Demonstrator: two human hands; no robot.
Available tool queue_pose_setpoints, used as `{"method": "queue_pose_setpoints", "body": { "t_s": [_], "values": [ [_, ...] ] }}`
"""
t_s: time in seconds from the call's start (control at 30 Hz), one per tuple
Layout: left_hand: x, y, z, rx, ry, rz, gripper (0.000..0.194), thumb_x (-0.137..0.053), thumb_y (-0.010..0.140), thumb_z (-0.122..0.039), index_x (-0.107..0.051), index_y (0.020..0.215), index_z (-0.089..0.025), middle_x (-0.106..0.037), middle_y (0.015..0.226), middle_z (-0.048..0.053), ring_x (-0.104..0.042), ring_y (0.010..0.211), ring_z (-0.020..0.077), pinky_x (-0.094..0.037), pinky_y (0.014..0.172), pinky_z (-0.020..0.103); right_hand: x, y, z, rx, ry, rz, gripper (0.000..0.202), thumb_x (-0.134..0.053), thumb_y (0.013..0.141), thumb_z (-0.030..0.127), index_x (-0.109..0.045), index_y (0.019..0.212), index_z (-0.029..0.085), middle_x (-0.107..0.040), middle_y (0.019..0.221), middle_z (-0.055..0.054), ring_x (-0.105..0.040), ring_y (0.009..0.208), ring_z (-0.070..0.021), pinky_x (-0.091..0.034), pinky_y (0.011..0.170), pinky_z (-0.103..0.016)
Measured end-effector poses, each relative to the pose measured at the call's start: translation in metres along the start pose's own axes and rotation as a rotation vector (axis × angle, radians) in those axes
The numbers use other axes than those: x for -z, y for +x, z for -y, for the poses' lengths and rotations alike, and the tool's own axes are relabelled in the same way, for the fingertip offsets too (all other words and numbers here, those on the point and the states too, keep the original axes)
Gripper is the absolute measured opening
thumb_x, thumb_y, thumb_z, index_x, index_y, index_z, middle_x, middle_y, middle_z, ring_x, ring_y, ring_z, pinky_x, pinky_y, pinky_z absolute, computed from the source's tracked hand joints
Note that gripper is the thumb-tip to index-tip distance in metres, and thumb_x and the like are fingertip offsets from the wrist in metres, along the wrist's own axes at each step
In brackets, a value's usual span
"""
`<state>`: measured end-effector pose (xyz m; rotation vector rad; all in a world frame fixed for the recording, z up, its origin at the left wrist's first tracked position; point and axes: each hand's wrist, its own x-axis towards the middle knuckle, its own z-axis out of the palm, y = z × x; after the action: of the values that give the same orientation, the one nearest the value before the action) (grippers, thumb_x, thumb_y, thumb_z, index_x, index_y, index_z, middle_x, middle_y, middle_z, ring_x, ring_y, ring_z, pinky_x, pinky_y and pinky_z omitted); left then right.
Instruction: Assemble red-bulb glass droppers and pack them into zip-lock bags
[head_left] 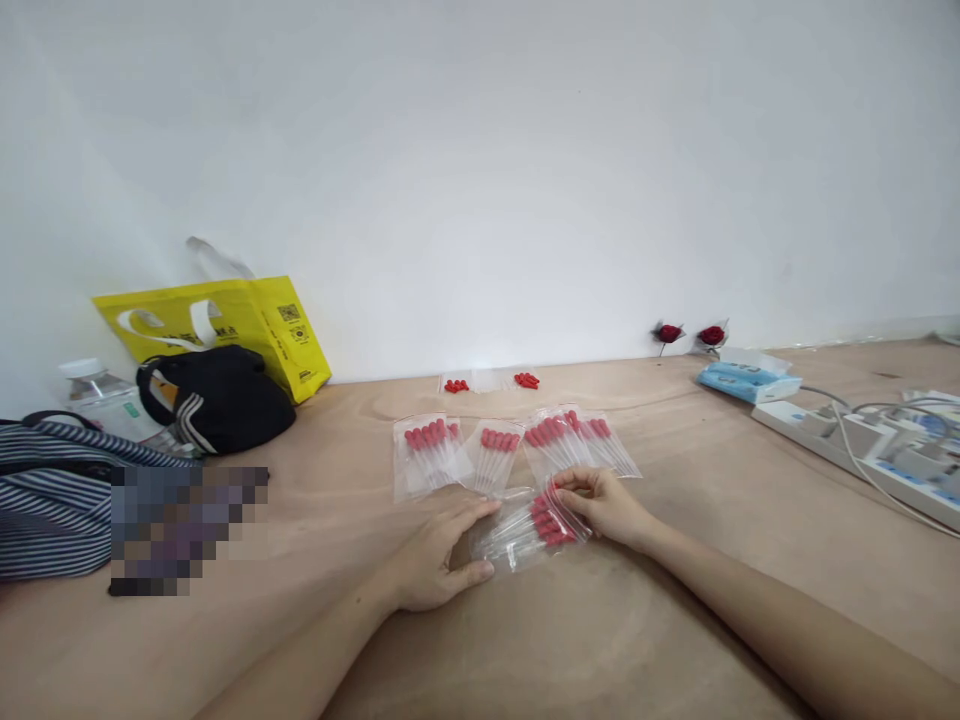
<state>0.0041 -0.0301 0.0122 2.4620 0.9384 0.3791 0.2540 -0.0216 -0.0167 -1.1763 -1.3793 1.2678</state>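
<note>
A clear zip bag [514, 535] holding several red-tipped clear sticks lies on the table in front of me, its red tips to the right. My right hand [600, 505] pinches the bag's right end between thumb and fingers. At the bag's left end my left hand [439, 560] rests with thumb and fingers apart, close to the plastic. Just behind lie more zip bags of red-tipped sticks: a left bag [427, 460], a middle bag [495, 455] and overlapping bags [555, 445] on the right. Part of the held bag's edge is hidden by my right fingers.
Small bags of red pieces [527, 381] lie by the wall. At left stand a yellow bag [289, 340], a black cap [232, 400], a bottle [112, 400] and striped cloth [52, 500]. At right are red flowers [711, 336], a blue tissue pack [750, 382] and a power strip [862, 450] with cables.
</note>
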Motion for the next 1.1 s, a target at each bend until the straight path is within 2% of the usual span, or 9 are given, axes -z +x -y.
{"method": "queue_pose_setpoints", "body": {
  "t_s": [0.23, 0.37, 0.43, 0.53, 0.6, 0.67, 0.83, 0.93, 1.1],
  "values": [
    [0.002, 0.003, -0.006, -0.059, 0.02, -0.04, 0.046, -0.055, 0.076, -0.032, -0.046, 0.12, -0.024, -0.048, 0.124, 0.007, -0.042, 0.114, 0.0257, -0.033, 0.096, 0.042, 0.001, 0.009, -0.01, 0.044, -0.159, 0.149, 0.033, -0.052, 0.073, 0.044, -0.064, 0.066, 0.014, -0.064, 0.058, -0.001, -0.054, 0.047, -0.0112, -0.042, 0.046, -0.022],
    [-0.001, 0.005, -0.003, -0.092, 0.103, -0.107, 0.036, -0.055, 0.076, -0.035, -0.056, 0.11, -0.022, -0.053, 0.118, 0.008, -0.044, 0.112, 0.0252, -0.033, 0.095, 0.041, 0.008, 0.011, -0.013, 0.151, -0.368, 0.143, 0.037, -0.047, 0.078, 0.04, -0.062, 0.057, 0.014, -0.057, 0.054, 0.0, -0.053, 0.054, -0.0117, -0.044, 0.054, -0.023],
    [0.0, 0.008, 0.001, -0.065, 0.186, -0.155, 0.035, -0.051, 0.079, -0.036, -0.055, 0.111, -0.022, -0.052, 0.12, 0.008, -0.041, 0.114, 0.0253, -0.029, 0.098, 0.043, 0.011, 0.01, -0.013, 0.212, -0.464, 0.08, 0.034, -0.047, 0.079, 0.037, -0.064, 0.059, 0.015, -0.057, 0.062, -0.002, -0.055, 0.065, -0.0139, -0.046, 0.063, -0.026],
    [0.005, 0.018, 0.008, -0.042, 0.3, -0.156, 0.037, -0.044, 0.084, -0.037, -0.049, 0.119, -0.026, -0.045, 0.129, 0.006, -0.033, 0.122, 0.0254, -0.018, 0.102, 0.048, 0.013, 0.008, -0.012, 0.265, -0.473, -0.051, 0.023, -0.053, 0.076, 0.034, -0.069, 0.076, 0.017, -0.056, 0.093, -0.007, -0.056, 0.086, -0.017, -0.045, 0.075, -0.029],
    [0.011, 0.029, 0.013, -0.069, 0.341, -0.103, 0.038, -0.04, 0.086, -0.039, -0.046, 0.122, -0.027, -0.041, 0.133, 0.004, -0.027, 0.126, 0.0248, -0.013, 0.103, 0.049, 0.012, 0.007, -0.012, 0.286, -0.419, -0.034, 0.023, -0.054, 0.075, 0.033, -0.069, 0.084, 0.018, -0.053, 0.106, -0.009, -0.054, 0.096, -0.0187, -0.044, 0.08, -0.03],
    [0.017, 0.041, 0.017, -0.107, 0.361, -0.041, 0.039, -0.037, 0.088, -0.039, -0.042, 0.125, -0.028, -0.038, 0.135, 0.004, -0.024, 0.128, 0.0232, -0.01, 0.103, 0.049, 0.012, 0.008, -0.01, 0.297, -0.381, 0.043, 0.024, -0.052, 0.076, 0.032, -0.069, 0.085, 0.018, -0.055, 0.105, -0.009, -0.053, 0.1, -0.0195, -0.043, 0.084, -0.032],
    [0.019, 0.063, 0.026, -0.108, 0.354, 0.049, 0.04, -0.031, 0.089, -0.043, -0.044, 0.124, -0.028, -0.037, 0.136, 0.004, -0.024, 0.128, 0.0226, -0.013, 0.104, 0.046, 0.01, 0.01, -0.007, 0.277, -0.322, 0.124, 0.023, -0.052, 0.075, 0.032, -0.069, 0.084, 0.018, -0.064, 0.091, -0.006, -0.059, 0.083, -0.0171, -0.046, 0.076, -0.031],
    [0.017, 0.061, 0.033, -0.077, 0.36, 0.013, 0.039, -0.03, 0.089, -0.044, -0.048, 0.12, -0.029, -0.04, 0.134, 0.004, -0.029, 0.126, 0.0238, -0.02, 0.101, 0.045, 0.008, 0.01, -0.01, 0.2, -0.255, 0.068, 0.022, -0.056, 0.071, 0.034, -0.068, 0.074, 0.016, -0.067, 0.075, -0.005, -0.06, 0.067, -0.0158, -0.048, 0.064, -0.029],
    [0.019, 0.046, 0.047, -0.026, 0.429, -0.06, 0.037, -0.031, 0.089, -0.04, -0.05, 0.118, -0.028, -0.043, 0.132, 0.006, -0.034, 0.122, 0.0236, -0.021, 0.1, 0.046, 0.006, 0.012, -0.016, 0.078, -0.097, -0.047, 0.021, -0.062, 0.063, 0.034, -0.063, 0.064, 0.013, -0.064, 0.059, -0.002, -0.053, 0.047, -0.011, -0.043, 0.046, -0.023]
  ]
}}
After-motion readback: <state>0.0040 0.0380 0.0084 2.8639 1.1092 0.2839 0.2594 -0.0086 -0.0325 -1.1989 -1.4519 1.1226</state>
